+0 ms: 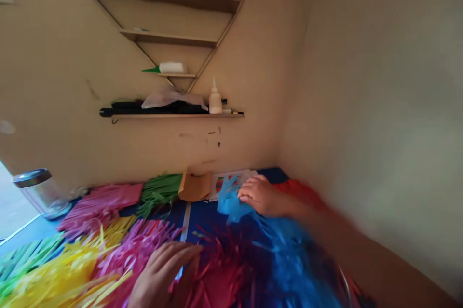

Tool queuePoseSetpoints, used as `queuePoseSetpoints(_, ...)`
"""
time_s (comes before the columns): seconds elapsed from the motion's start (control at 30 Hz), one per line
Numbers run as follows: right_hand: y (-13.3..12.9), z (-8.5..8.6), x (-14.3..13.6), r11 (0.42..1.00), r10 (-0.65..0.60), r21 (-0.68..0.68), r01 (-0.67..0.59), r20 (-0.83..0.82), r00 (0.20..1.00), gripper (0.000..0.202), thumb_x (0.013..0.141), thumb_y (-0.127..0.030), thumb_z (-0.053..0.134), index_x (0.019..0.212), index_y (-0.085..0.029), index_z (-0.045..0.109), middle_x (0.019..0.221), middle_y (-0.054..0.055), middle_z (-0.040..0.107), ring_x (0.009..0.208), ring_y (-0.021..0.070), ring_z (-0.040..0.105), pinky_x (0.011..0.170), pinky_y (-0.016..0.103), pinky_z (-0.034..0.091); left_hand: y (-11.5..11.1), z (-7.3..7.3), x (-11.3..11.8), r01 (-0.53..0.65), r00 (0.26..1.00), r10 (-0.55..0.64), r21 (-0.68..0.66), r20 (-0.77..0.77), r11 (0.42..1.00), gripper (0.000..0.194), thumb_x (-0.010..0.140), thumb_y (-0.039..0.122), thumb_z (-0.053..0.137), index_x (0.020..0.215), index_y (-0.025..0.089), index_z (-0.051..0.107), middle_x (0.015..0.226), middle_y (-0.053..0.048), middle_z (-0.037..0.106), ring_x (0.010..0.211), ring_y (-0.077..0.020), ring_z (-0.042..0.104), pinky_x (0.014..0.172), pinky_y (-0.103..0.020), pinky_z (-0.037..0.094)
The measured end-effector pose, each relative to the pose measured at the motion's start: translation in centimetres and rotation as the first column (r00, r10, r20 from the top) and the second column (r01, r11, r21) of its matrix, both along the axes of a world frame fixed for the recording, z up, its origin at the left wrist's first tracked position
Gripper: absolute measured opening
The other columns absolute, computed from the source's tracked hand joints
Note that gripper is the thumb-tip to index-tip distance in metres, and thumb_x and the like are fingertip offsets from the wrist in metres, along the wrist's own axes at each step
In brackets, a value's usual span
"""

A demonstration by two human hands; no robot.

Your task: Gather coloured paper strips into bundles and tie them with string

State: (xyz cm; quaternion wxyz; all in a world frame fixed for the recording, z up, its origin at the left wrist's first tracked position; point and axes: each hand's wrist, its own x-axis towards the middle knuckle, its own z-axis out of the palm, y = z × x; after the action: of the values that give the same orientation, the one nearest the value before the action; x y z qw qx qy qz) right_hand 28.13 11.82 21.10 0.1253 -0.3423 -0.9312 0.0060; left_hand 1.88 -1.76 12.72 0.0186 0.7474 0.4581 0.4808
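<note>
My right hand (261,196) is closed on a piece of light blue fringed paper (231,207) above the back of the blue table, at the right of centre. More blue fringe (292,255) spreads below my right forearm. At the bottom centre, my left hand (168,269) is curved, with its fingertips near dark red fringed paper (224,269); what is under its fingers, if anything, is hidden. Magenta fringe (144,245) lies just left of my left hand. Some of the fringe is blurred.
Yellow (61,269), pink (104,202) and green (162,187) fringe lie leftward. A clear jar (43,194) stands at far left. A brown envelope (195,186) and printed sheet (220,183) lie by the wall. A shelf (173,116) holds a glue bottle (215,100).
</note>
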Motion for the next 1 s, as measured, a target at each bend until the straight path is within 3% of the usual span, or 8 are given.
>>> queuePoseSetpoints(0.07, -0.8, -0.4, -0.9, 0.998, 0.056, -0.038, -0.056, 0.018, 0.998, 0.018, 0.098, -0.022, 0.053, 0.091, -0.019, 0.07, 0.096, 0.003, 0.073, 0.096, 0.019, 0.063, 0.095, 0.038, 0.033, 1.0, 1.2, 1.6, -0.118, 0.992, 0.121, 0.119, -0.02, 0.986, 0.019, 0.088, 0.035, 0.061, 0.103, 0.031, 0.073, 0.095, -0.001, 0.077, 0.086, -0.018, 0.072, 0.08, -0.026, 0.059)
queuePoseSetpoints(0.13, -1.6, -0.5, -1.3, 0.992, 0.098, -0.082, -0.096, 0.023, 0.995, 0.016, 0.098, -0.022, 0.054, 0.094, -0.02, 0.069, 0.099, 0.003, 0.073, 0.099, 0.0198, 0.063, 0.099, 0.04, 0.03, 2.2, 1.5, 2.8, -0.158, 0.987, 0.16, 0.119, -0.002, 0.98, 0.025, 0.089, 0.035, 0.057, 0.109, 0.029, 0.071, 0.102, -0.004, 0.076, 0.093, -0.0205, 0.072, 0.081, -0.031, 0.059)
queuePoseSetpoints(0.27, -2.9, -0.2, -1.6, 0.983, 0.109, -0.147, -0.109, -0.009, 0.994, 0.017, 0.098, -0.024, 0.053, 0.098, -0.021, 0.069, 0.1, 0.003, 0.074, 0.102, 0.0202, 0.062, 0.104, 0.042, 0.028, 3.9, 0.6, 3.2, -0.04, 0.993, 0.044, -0.041, 0.109, 0.998, 0.027, 0.085, 0.036, 0.062, 0.109, 0.028, 0.072, 0.105, -0.006, 0.076, 0.097, -0.022, 0.071, 0.082, -0.033, 0.059)
queuePoseSetpoints(0.47, -3.9, -1.2, -1.5, 0.965, 0.159, -0.2, -0.169, -0.066, 0.985, 0.021, 0.099, -0.024, 0.048, 0.095, -0.022, 0.068, 0.099, 0.003, 0.073, 0.1, 0.0211, 0.063, 0.105, 0.046, 0.026, 3.1, -0.1, 3.4, 0.12, 0.957, -0.061, -0.194, 0.285, 0.974, 0.014, 0.08, 0.027, 0.065, 0.086, 0.024, 0.077, 0.085, -0.006, 0.077, 0.084, -0.0212, 0.07, 0.078, -0.032, 0.053)
queuePoseSetpoints(0.63, -3.6, -3.8, -1.5, 0.94, 0.191, -0.249, -0.231, -0.176, 0.966, 0.024, 0.098, -0.034, 0.049, 0.091, -0.023, 0.07, 0.094, 0.003, 0.071, 0.094, 0.0222, 0.063, 0.098, 0.043, 0.034, 2.5, -0.9, 4.3, 0.039, 0.961, 0.043, -0.292, 0.272, 0.956, 0.012, 0.076, 0.031, 0.071, 0.066, 0.024, 0.074, 0.065, -0.002, 0.072, 0.066, -0.0174, 0.065, 0.072, -0.03, 0.048)
queuePoseSetpoints(0.77, -4.4, -6.5, -2.6, 0.936, 0.064, -0.303, -0.177, -0.348, 0.935, 0.033, 0.093, -0.049, 0.055, 0.08, -0.023, 0.07, 0.082, 0.004, 0.07, 0.083, 0.0221, 0.063, 0.081, 0.035, 0.043, 2.0, -2.3, 4.9, 0.001, 0.932, 0.124, -0.346, 0.339, 0.938, 0.015, 0.069, 0.032, 0.079, 0.06, 0.024, 0.07, 0.062, -0.001, 0.069, 0.064, -0.0165, 0.061, 0.076, -0.031, 0.045)
queuePoseSetpoints(0.87, -5.1, -8.3, -2.9, 0.934, -0.073, -0.338, -0.114, -0.493, 0.867, 0.04, 0.091, -0.055, 0.053, 0.069, -0.025, 0.069, 0.074, 0.004, 0.069, 0.075, 0.0219, 0.064, 0.074, 0.033, 0.048, 1.7, -3.2, 5.3, 0.019, 0.888, 0.163, -0.387, 0.43, 0.922, 0.024, 0.061, 0.032, 0.084, 0.054, 0.022, 0.063, 0.061, -0.001, 0.064, 0.064, -0.0154, 0.057, 0.071, -0.029, 0.042)
queuePoseSetpoints(1.0, -3.6, -10.4, 0.5, 0.905, -0.285, -0.424, 0.013, -0.586, 0.759, 0.038, 0.081, -0.065, 0.058, 0.071, -0.031, 0.072, 0.073, 0.005, 0.071, 0.07, 0.0244, 0.066, 0.065, 0.035, 0.051, 1.9, -4.0, 4.6, 0.044, 0.789, 0.247, -0.453, 0.563, 0.89, 0.043, 0.057, 0.044, 0.085, 0.05, 0.02, 0.05, 0.056, 0.002, 0.053, 0.058, -0.0126, 0.048, 0.057, -0.026, 0.037)
